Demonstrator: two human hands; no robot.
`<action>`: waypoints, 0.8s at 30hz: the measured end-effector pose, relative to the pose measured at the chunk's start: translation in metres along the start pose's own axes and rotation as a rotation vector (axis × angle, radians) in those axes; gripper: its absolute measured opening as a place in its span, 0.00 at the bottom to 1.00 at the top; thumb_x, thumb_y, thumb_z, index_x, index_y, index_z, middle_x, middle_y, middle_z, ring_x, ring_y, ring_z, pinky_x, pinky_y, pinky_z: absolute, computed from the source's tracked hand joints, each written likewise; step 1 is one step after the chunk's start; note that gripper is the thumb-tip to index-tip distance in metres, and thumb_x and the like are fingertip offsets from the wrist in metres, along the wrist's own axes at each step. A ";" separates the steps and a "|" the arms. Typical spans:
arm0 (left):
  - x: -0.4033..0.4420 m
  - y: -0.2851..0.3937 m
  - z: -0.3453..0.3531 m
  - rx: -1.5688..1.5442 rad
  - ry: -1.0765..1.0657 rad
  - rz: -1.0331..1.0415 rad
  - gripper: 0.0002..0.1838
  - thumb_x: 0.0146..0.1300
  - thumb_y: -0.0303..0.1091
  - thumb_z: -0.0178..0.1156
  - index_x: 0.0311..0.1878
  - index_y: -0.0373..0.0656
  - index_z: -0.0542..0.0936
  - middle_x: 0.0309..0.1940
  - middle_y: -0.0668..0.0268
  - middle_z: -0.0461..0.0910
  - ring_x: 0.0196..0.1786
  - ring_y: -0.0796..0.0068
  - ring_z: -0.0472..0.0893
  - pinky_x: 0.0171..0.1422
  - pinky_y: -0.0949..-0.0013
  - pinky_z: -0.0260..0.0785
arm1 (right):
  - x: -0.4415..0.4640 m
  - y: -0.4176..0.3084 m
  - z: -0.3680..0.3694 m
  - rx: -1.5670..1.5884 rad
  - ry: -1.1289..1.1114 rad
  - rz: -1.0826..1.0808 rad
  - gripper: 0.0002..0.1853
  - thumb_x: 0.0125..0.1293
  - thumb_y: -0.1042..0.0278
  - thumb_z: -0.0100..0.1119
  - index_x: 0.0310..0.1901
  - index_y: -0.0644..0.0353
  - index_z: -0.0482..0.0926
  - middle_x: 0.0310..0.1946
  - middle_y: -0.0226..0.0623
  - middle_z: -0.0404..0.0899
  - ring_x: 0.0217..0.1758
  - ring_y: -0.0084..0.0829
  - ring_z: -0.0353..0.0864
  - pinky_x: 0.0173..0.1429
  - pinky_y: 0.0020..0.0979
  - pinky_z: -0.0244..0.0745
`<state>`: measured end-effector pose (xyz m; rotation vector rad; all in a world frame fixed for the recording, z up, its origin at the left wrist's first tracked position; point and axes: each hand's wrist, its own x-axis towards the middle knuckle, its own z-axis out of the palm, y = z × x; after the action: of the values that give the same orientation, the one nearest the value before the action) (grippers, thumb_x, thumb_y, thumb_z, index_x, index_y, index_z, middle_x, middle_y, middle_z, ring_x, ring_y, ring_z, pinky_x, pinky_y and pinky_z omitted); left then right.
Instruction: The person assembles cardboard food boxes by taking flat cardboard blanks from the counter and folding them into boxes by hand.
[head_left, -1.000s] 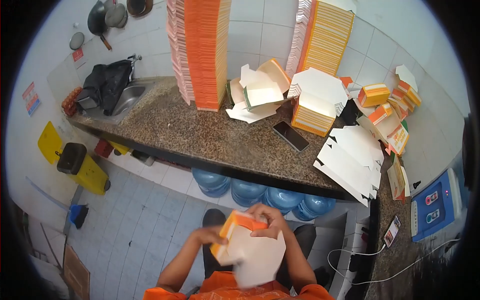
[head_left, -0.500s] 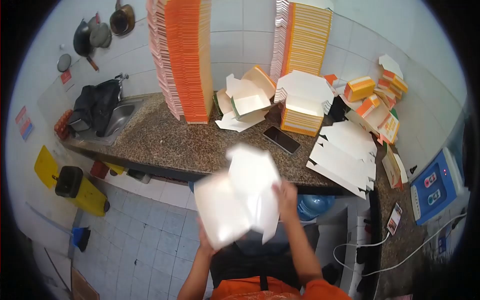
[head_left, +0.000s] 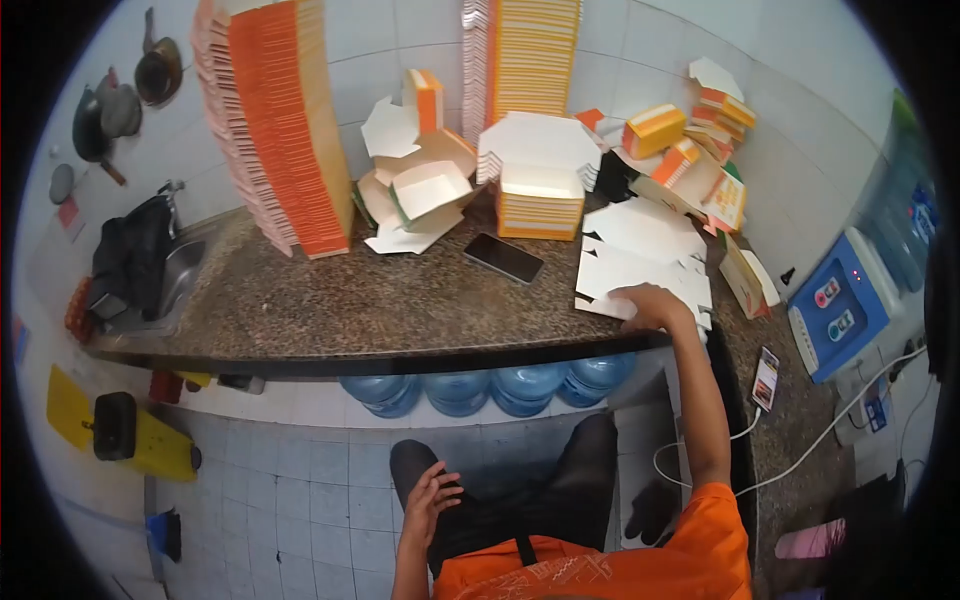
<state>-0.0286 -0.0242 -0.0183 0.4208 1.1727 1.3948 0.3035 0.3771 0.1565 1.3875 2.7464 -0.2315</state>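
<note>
My right hand (head_left: 652, 306) reaches to the flat white box blanks (head_left: 640, 240) on the right of the counter. Its fingers are bent over the near edge of the blanks and closed on it. Over my thigh hangs my left hand (head_left: 430, 497), empty, with its fingers apart. Left of the blanks stands a nested stack of yellow-striped boxes (head_left: 541, 205) with white flaps. Several folded open boxes (head_left: 430, 190) lie in a loose pile further left, and one with an orange side (head_left: 429, 103) rests on top.
A phone (head_left: 503, 258) lies on the granite counter (head_left: 300, 310). Tall carton stacks (head_left: 285, 130) rise behind it. More boxes (head_left: 700, 175) fill the right corner near a blue water dispenser (head_left: 838, 305). A cabled phone (head_left: 765, 378) lies right; blue water bottles (head_left: 455, 392) stand underneath.
The white box that both hands held is out of them, and another box now rests on the pile. My right hand moved to the blanks; my left dropped to my thigh. The view shifted right.
</note>
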 end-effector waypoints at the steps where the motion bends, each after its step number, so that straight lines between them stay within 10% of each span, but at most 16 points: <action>1: 0.003 -0.002 0.001 0.029 -0.004 -0.033 0.34 0.73 0.54 0.56 0.73 0.41 0.66 0.58 0.54 0.79 0.55 0.62 0.82 0.59 0.58 0.75 | -0.001 0.012 -0.007 -0.071 0.029 0.078 0.25 0.58 0.56 0.69 0.57 0.51 0.82 0.52 0.49 0.83 0.57 0.51 0.81 0.62 0.44 0.75; 3: 0.004 -0.004 0.006 0.063 -0.008 -0.076 0.31 0.75 0.51 0.54 0.73 0.41 0.67 0.58 0.54 0.79 0.55 0.63 0.82 0.59 0.59 0.75 | -0.018 0.029 -0.015 -0.012 0.334 0.044 0.08 0.63 0.69 0.57 0.39 0.56 0.85 0.42 0.48 0.86 0.42 0.55 0.83 0.47 0.51 0.78; 6: 0.015 0.012 0.021 0.148 -0.068 -0.004 0.31 0.75 0.51 0.54 0.73 0.41 0.67 0.58 0.54 0.79 0.56 0.62 0.82 0.59 0.59 0.75 | -0.053 -0.023 -0.022 0.133 1.267 -0.011 0.09 0.62 0.78 0.54 0.39 0.60 0.85 0.41 0.43 0.87 0.46 0.46 0.86 0.52 0.42 0.79; 11: 0.043 0.056 0.044 -0.199 -0.404 0.187 0.46 0.67 0.67 0.56 0.74 0.37 0.62 0.65 0.49 0.74 0.61 0.57 0.80 0.63 0.55 0.75 | -0.128 -0.164 0.085 0.178 0.907 -0.323 0.17 0.58 0.78 0.56 0.48 0.56 0.83 0.46 0.39 0.85 0.50 0.44 0.85 0.58 0.47 0.77; 14: 0.054 0.053 0.039 -0.371 -0.385 0.150 0.47 0.67 0.67 0.55 0.72 0.32 0.63 0.63 0.48 0.75 0.60 0.57 0.81 0.61 0.55 0.77 | -0.154 -0.220 0.174 0.413 0.400 -0.590 0.23 0.60 0.63 0.65 0.59 0.44 0.82 0.64 0.45 0.75 0.68 0.46 0.73 0.70 0.54 0.64; 16: 0.067 0.054 0.029 0.288 -0.086 0.002 0.23 0.68 0.30 0.62 0.62 0.29 0.74 0.50 0.56 0.84 0.52 0.65 0.83 0.59 0.64 0.75 | -0.160 -0.229 0.176 0.493 0.316 -0.527 0.31 0.59 0.47 0.69 0.65 0.38 0.78 0.71 0.49 0.67 0.76 0.48 0.62 0.76 0.57 0.52; 17: 0.065 0.052 0.024 0.299 -0.092 -0.004 0.23 0.68 0.30 0.62 0.62 0.29 0.74 0.50 0.56 0.84 0.52 0.65 0.83 0.59 0.64 0.75 | -0.153 -0.217 0.206 0.527 0.440 -0.338 0.40 0.57 0.34 0.68 0.69 0.44 0.74 0.72 0.51 0.65 0.78 0.51 0.58 0.78 0.58 0.45; 20: 0.051 0.031 0.006 0.210 -0.100 -0.002 0.20 0.64 0.21 0.64 0.59 0.28 0.77 0.50 0.57 0.83 0.50 0.68 0.82 0.57 0.69 0.74 | -0.126 -0.185 0.252 1.100 0.615 0.425 0.31 0.65 0.48 0.68 0.63 0.60 0.77 0.65 0.49 0.74 0.65 0.43 0.77 0.64 0.42 0.72; 23: 0.041 0.027 -0.001 0.298 0.224 0.002 0.28 0.65 0.26 0.65 0.67 0.28 0.71 0.60 0.50 0.78 0.62 0.61 0.78 0.68 0.64 0.69 | -0.125 -0.180 0.250 1.555 -0.013 0.347 0.20 0.70 0.59 0.66 0.57 0.63 0.81 0.48 0.42 0.85 0.47 0.28 0.84 0.48 0.28 0.78; 24: 0.040 0.016 -0.002 0.299 0.227 0.001 0.28 0.65 0.26 0.65 0.67 0.28 0.71 0.60 0.50 0.78 0.62 0.61 0.78 0.68 0.64 0.69 | -0.123 -0.201 0.244 1.248 0.259 0.209 0.15 0.72 0.63 0.62 0.53 0.66 0.82 0.34 0.36 0.87 0.34 0.25 0.84 0.41 0.30 0.78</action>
<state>-0.0478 0.0145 -0.0218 0.4809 1.5769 1.2950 0.2106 0.1224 -0.0483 1.9191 2.5526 -2.1201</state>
